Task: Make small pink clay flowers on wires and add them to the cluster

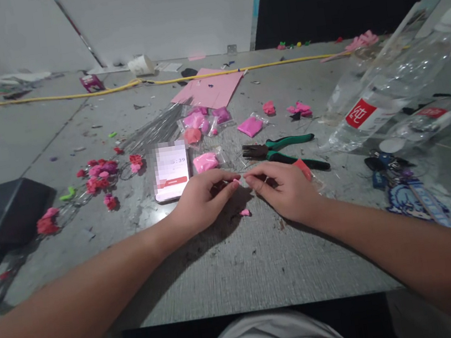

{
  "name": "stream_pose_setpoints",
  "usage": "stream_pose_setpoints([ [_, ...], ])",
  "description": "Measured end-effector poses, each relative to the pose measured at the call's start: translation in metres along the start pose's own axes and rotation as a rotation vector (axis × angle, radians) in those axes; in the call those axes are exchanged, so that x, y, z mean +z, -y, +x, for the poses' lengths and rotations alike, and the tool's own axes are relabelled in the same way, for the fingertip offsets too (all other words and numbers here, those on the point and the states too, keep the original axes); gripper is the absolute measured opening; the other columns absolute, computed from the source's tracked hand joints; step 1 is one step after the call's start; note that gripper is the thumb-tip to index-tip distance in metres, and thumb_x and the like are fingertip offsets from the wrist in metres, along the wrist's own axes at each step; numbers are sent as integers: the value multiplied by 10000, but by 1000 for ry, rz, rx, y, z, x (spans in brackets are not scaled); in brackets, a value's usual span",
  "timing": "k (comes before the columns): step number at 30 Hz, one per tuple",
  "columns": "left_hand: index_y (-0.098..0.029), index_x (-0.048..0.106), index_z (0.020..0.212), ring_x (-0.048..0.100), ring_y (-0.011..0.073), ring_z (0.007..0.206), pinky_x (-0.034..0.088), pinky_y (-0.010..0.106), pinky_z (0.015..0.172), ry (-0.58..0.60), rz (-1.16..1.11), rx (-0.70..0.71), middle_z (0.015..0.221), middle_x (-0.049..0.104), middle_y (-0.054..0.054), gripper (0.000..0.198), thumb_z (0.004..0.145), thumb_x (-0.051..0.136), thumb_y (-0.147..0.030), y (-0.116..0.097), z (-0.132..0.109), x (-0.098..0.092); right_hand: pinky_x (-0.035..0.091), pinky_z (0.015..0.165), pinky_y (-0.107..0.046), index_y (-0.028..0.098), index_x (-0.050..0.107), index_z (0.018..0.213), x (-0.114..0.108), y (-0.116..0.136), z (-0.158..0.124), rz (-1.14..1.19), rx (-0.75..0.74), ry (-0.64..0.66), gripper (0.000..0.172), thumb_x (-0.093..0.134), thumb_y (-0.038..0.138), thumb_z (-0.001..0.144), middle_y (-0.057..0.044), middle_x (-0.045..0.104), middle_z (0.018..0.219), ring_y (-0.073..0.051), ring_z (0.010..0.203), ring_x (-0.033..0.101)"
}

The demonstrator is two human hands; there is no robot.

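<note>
Both my hands rest low over the grey table, fingertips nearly meeting. My left hand (208,198) pinches a small piece of pink clay (236,181) between thumb and forefinger. Just across from it, my right hand (286,189) is closed in a pinch; what its fingertips hold, if anything, is too small to tell. A loose bit of pink clay (245,212) lies on the table below the fingertips. Beyond the right hand are green-handled pliers (263,151), and a red clay packet (303,169) touches or sits behind that hand. A bagged pink clay lump (206,162) lies beyond my left hand.
A lit phone (170,171) lies left of the hands, near a bundle of thin wires (156,127) and red-pink clay flowers (100,172). Farther back are a pink sheet (212,88) and a yellow cable (113,88). Plastic bottles (397,91) stand right; a black box (7,213) sits left.
</note>
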State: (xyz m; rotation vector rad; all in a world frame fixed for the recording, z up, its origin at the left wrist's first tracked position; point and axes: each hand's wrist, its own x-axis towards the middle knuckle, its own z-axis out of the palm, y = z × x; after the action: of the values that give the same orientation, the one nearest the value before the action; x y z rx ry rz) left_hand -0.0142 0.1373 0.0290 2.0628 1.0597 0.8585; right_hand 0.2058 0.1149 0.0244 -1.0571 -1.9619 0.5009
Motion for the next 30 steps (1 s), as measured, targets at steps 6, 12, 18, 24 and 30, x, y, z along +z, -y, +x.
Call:
stream_pose_setpoints([
  [6,-185,781,1012,632,145,725,474,267,641,79,-62,-2,825,738,29,215,1014,619,-326,-1,0,0,591,822,-345,227,781,1091,1,-4,-1,25,-73,3,122,704,269,1006,-45,798,1004,-193,940,739],
  [12,-176,762,944,628,149,716,469,271,628,164,-130,-54,797,710,28,281,1022,597,-389,0,1,-2,566,790,-333,220,764,1010,-1,-1,-1,47,-122,32,77,701,265,1005,-32,772,933,-177,869,714],
  [18,-163,698,882,602,141,659,439,264,574,169,-217,-110,741,666,22,268,1003,605,-384,-1,0,-1,475,619,-282,207,661,904,0,-1,-1,132,58,-15,121,640,266,1007,-4,669,804,-144,716,609],
  [24,-155,715,878,563,112,637,415,249,575,92,-27,-2,727,659,8,216,992,614,-308,-2,1,-2,396,567,-282,208,575,857,-1,-5,-1,167,246,-8,340,510,461,1075,35,545,654,-113,588,502],
  [30,-147,725,880,548,96,626,401,239,576,79,73,83,717,653,-6,195,993,617,-264,-3,2,-3,390,540,-271,202,637,890,0,2,-1,272,258,48,276,583,428,1038,39,557,664,-97,567,496],
])
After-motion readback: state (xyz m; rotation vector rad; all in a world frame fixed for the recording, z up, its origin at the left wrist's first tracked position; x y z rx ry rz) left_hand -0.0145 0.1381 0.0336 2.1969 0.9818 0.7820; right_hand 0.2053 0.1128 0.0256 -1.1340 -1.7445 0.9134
